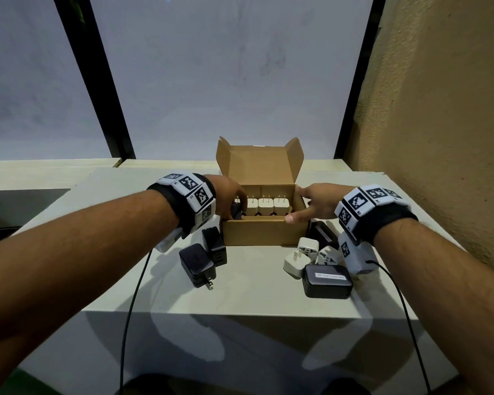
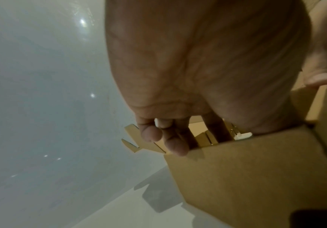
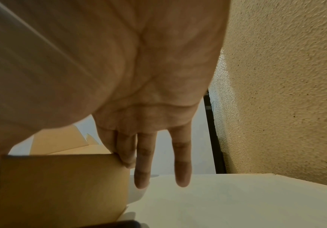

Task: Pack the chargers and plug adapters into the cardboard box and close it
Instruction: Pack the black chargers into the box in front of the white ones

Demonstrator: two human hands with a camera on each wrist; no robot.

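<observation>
The open cardboard box (image 1: 257, 232) stands mid-table with its lid flap up. Three white chargers (image 1: 265, 207) stand in a row inside, prongs up. My left hand (image 1: 231, 201) is at the box's left end, fingers dipping inside over a dark charger (image 1: 236, 214); whether they grip it is hidden. In the left wrist view two fingers (image 2: 213, 128) reach into the box (image 2: 256, 177) beside a white charger (image 2: 243, 135). My right hand (image 1: 311, 203) lies against the right end, thumb on the front rim, fingers (image 3: 143, 169) straight along the box wall (image 3: 61, 185).
Two black chargers (image 1: 197, 260) lie loose left of the box. To its right lie white plug adapters (image 1: 307, 248), a labelled black charger (image 1: 327, 280) and another black one (image 1: 322, 232). A textured wall (image 1: 439, 138) borders the table (image 1: 254, 295) on the right.
</observation>
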